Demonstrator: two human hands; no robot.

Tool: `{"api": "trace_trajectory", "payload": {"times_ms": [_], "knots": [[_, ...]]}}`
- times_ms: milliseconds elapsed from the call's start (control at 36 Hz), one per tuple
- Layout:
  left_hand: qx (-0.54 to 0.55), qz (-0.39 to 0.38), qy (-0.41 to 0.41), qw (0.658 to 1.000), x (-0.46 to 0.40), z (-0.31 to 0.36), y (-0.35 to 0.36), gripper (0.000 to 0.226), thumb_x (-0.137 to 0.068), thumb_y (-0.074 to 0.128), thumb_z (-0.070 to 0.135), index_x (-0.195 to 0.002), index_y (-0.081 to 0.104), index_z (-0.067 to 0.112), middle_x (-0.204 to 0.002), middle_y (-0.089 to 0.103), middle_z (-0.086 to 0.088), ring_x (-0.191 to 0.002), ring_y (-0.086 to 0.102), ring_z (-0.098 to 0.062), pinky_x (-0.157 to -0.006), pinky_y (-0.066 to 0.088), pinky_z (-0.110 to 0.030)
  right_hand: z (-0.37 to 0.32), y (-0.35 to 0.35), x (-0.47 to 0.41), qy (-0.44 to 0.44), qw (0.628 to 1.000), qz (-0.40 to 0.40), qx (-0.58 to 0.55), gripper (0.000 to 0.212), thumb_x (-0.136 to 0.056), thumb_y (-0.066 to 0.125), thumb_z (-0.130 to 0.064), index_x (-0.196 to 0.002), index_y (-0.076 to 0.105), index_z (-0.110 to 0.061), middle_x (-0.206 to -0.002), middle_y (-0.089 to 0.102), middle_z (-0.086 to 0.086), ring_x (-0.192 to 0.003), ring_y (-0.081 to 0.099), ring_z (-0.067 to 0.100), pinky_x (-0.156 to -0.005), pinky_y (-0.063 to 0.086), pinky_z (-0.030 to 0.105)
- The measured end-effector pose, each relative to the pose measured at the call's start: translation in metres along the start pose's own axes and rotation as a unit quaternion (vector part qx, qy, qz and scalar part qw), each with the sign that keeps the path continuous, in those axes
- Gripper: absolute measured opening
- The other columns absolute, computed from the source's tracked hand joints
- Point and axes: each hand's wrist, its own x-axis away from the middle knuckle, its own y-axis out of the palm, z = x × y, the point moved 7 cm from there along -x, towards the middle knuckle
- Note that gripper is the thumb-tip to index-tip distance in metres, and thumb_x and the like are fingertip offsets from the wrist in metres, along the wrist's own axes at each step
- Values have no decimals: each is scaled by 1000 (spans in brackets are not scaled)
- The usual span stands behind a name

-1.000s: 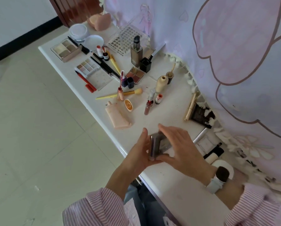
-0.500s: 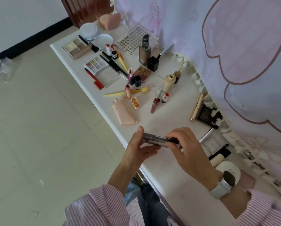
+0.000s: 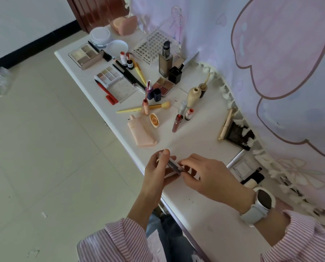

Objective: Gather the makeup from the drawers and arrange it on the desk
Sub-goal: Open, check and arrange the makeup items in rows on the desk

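Note:
A thin dark makeup compact (image 3: pixel 174 166) hangs edge-on just above the front edge of the white desk (image 3: pixel 195 142). My left hand (image 3: pixel 159 169) holds its left end with thumb and fingers. My right hand (image 3: pixel 209 176), with a white watch on the wrist, pinches the right end with curled fingers. Most of the compact is hidden between the two hands. Makeup lies spread over the desk: a pink tube (image 3: pixel 142 134), a dark red lip gloss (image 3: pixel 176 122), a yellow brush (image 3: pixel 144 107), eyeshadow palettes (image 3: pixel 108 75).
A black box (image 3: pixel 238 134) and a gold tube (image 3: pixel 226 124) lie by the pink-and-lilac curtain (image 3: pixel 271 63) at the desk's back edge. A clear palette and a black stick (image 3: pixel 252 178) sit right of my hands. A foundation bottle (image 3: pixel 165 60) stands farther back. Tiled floor lies to the left.
The compact has turned from upright and facing me to flat and edge-on. Both hands have kept hold of it and drawn closer together at the desk's front edge.

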Motion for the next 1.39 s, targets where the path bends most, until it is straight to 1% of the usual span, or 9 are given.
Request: {"api": "trace_trajectory", "payload": {"times_ms": [139,472,722,806,917,1111,1222,1306,1389], "knots": [[-44,4,4,999,-3,1,2,65,-66,58,58,-116,52,17,-109,65,-6,-93,68,-25,-83,55,-43,-1,-2,-4,9,999,-36,-15,25,-91,44,-32,-112,55,-26,-98,59,-8,-84,59,14,-73,48,28],[-110,-16,23,994,-1,7,9,73,-71,61,59,-129,43,19,-112,62,-4,-88,69,-16,-80,57,-38,-1,-4,-7,59,984,-138,-95,27,-92,47,-28,-116,59,-26,-104,69,-8,-90,65,13,-83,53,34],[-133,20,30,990,-4,8,6,47,-81,62,42,-117,51,14,-104,65,-8,-84,69,-18,-68,58,-31,-2,-2,-5,69,990,-108,-59,23,-89,43,-31,-106,57,-25,-91,70,-1,-82,66,21,-77,53,40],[-137,27,36,989,-4,9,7,56,-73,70,49,-113,53,14,-104,64,-8,-85,69,-19,-65,57,-30,-3,-2,-4,68,992,-96,-44,24,-89,42,-30,-107,57,-22,-88,69,0,-81,64,22,-75,52,39],[-138,16,32,990,-5,9,9,40,-80,65,41,-109,57,16,-100,66,-8,-85,69,-19,-67,59,-33,3,-8,-5,86,994,-67,8,22,-91,39,-23,-107,52,-15,-66,49,-4,-69,52,24,-63,41,32],[-128,-58,38,989,-2,9,14,51,-76,46,56,-101,61,13,-92,68,-16,-77,70,-21,-64,55,-27,15,-14,2,126,989,-65,-36,29,-92,38,-22,-115,55,-23,-80,66,-1,-68,55,19,-67,47,31],[-155,-63,46,985,-4,10,17,33,-78,38,58,-86,63,38,-95,67,-21,-83,68,-25,-66,57,-32,10,-7,1,120,987,-96,-51,36,-94,38,-35,-129,46,-27,-94,67,-5,-84,60,17,-80,50,33],[-178,-64,59,980,-8,10,17,57,-73,36,71,-116,58,42,-108,67,-12,-102,63,-26,-86,54,-46,6,-5,-2,110,988,-95,-44,44,-90,41,-52,-128,45,-30,-105,65,-10,-93,60,13,-85,48,32],[-164,-76,44,983,-13,6,15,75,-74,30,70,-137,41,29,-109,69,-3,-105,63,-15,-88,53,-34,7,-5,-2,121,988,-93,-31,49,-86,46,-59,-125,46,-31,-113,60,-13,-94,55,9,-84,46,28]]}}
